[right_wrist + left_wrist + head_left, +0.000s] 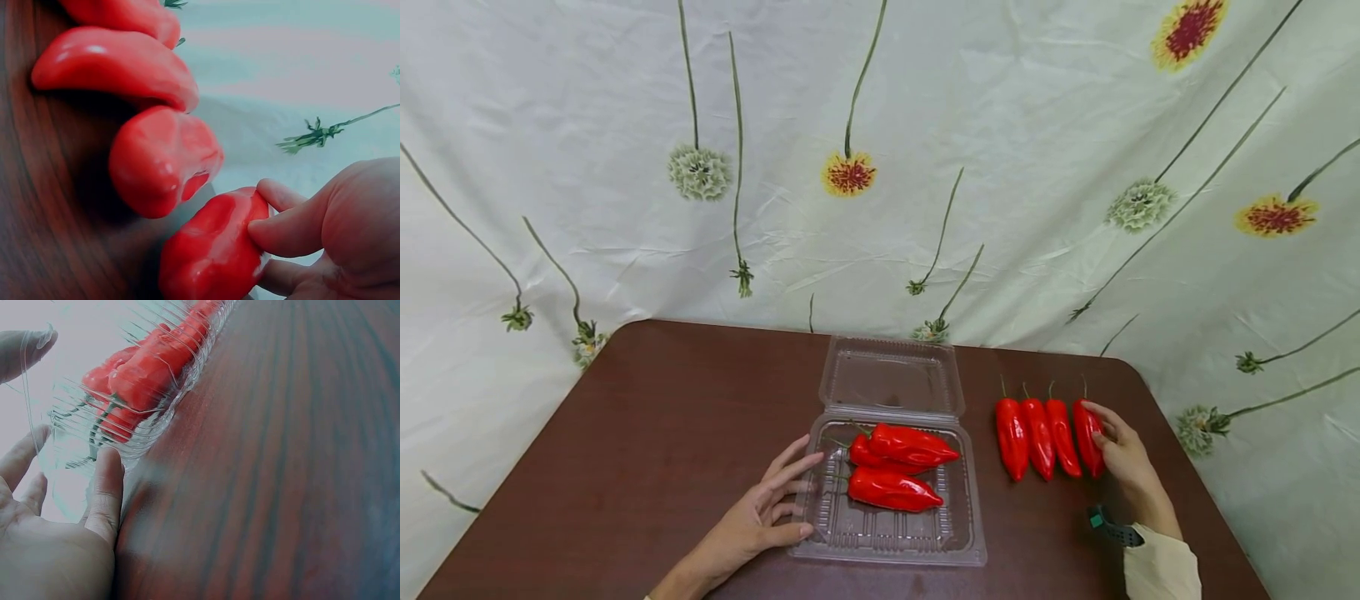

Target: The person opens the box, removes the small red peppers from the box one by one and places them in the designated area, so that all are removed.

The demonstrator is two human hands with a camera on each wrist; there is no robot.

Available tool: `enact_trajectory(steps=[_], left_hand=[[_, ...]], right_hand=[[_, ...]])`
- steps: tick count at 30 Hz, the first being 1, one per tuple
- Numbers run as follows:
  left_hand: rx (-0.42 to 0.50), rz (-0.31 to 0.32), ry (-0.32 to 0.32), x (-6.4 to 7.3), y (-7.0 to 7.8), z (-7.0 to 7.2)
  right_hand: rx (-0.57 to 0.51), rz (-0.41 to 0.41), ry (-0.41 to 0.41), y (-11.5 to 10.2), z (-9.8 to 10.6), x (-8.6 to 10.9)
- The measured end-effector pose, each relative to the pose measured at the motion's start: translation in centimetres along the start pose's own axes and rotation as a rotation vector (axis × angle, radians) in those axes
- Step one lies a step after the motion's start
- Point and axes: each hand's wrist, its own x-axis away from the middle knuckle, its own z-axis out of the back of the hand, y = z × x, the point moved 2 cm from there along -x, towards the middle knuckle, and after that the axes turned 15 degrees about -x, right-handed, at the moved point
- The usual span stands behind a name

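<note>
My right hand (pixel 1124 454) grips the rightmost red pepper (pixel 1086 432) of a row on the table, thumb on one side and fingers at the other. In the right wrist view the held pepper (pixel 215 247) lies beside another red pepper (pixel 164 161). An open clear plastic clamshell box (pixel 887 546) stands at the middle front, several red peppers (pixel 895 489) lying sideways in its base. Against its left wall rest the fingers of my left hand (pixel 752 517), spread and fairly straight. The left wrist view shows those fingers along the box's clear ribbed side.
More red peppers (pixel 1012 437) lie in the row right of the box, stems toward the back. The box's clear lid (pixel 891 379) is folded back on the dark brown table (pixel 700 400). A flower-print cloth (pixel 1037 125) hangs behind the table.
</note>
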Motion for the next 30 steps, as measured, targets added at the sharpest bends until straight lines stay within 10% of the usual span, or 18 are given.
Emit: enact_trajectory(steps=[30], left_hand=[[-0.002,0.028,-0.006,0.00,0.05,-0.01]], right_hand=[[0.033,-0.001,0.012,0.45,-0.18,-0.29]])
